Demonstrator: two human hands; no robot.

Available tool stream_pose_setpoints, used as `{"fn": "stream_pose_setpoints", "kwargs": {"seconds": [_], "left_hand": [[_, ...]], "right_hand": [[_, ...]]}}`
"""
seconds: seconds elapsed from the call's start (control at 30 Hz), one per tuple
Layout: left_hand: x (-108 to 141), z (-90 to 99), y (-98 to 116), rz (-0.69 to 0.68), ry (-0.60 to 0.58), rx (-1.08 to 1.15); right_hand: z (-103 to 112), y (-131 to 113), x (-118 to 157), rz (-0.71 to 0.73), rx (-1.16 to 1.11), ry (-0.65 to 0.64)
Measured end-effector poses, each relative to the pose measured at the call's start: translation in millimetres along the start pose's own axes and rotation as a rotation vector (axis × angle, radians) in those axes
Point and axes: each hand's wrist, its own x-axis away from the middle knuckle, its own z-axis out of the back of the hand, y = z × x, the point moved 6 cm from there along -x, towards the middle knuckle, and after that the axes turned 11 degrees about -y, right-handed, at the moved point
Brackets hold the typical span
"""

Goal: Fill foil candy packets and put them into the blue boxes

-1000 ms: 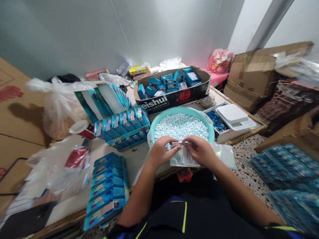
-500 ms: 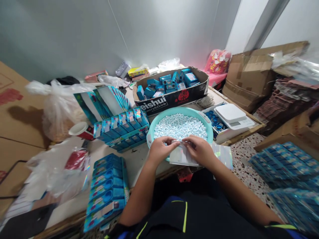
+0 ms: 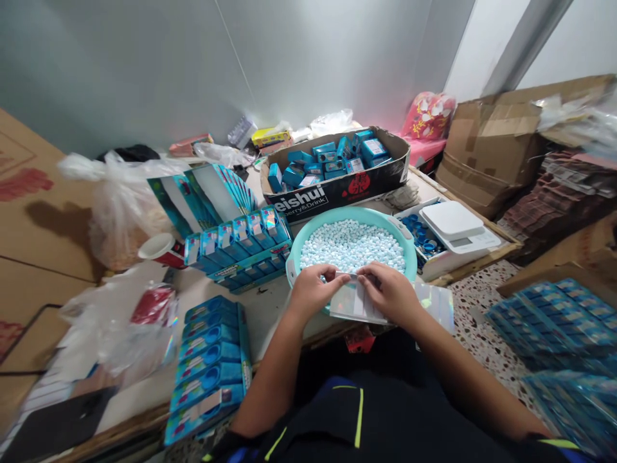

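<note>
Both hands meet over the near rim of a turquoise basin (image 3: 411,260) filled with small pale blue and white tablets (image 3: 354,244). Pinched between thumb and fingers of my left hand (image 3: 315,287) is the upper edge of a clear plastic sheet (image 3: 344,305), which looks like stickers on a backing. My right hand (image 3: 388,290) grips the same edge close beside it, fingers closed. The sheet hangs below the hands, and a shiny part of it shows right of my right wrist. Exactly what the fingertips hold at the edge is too small to make out.
Behind the basin stands a black carton (image 3: 337,190) of small blue boxes. A white scale (image 3: 456,225) rests on a tray of blue caps at right. Left are a display of blue packs (image 3: 241,247), another blue pack tray (image 3: 209,366) and a paper cup (image 3: 161,249).
The view has shifted slightly, so the surroundings sit a little further right. My hands stay at the sheet's edge, with only slight finger movement.
</note>
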Motion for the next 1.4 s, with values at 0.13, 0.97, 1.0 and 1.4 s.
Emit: {"fn": "stream_pose_setpoints", "kwargs": {"seconds": [0.13, 0.97, 1.0, 1.4], "left_hand": [[4, 4.3, 5, -0.074, 0.009, 0.010], [14, 10.0, 15, -0.307, 0.162, -0.116], [16, 9.4, 18, -0.348, 0.188, -0.143], [34, 0.8, 37, -0.559, 0.296, -0.618]], "right_hand": [[0, -2, -1, -0.022, -0.001, -0.045], [2, -10, 0, 0.009, 0.091, 0.024], [2, -11, 2, 0.021, 0.104, 0.042], [0, -10, 4, 0.043, 0.165, 0.084]]}}
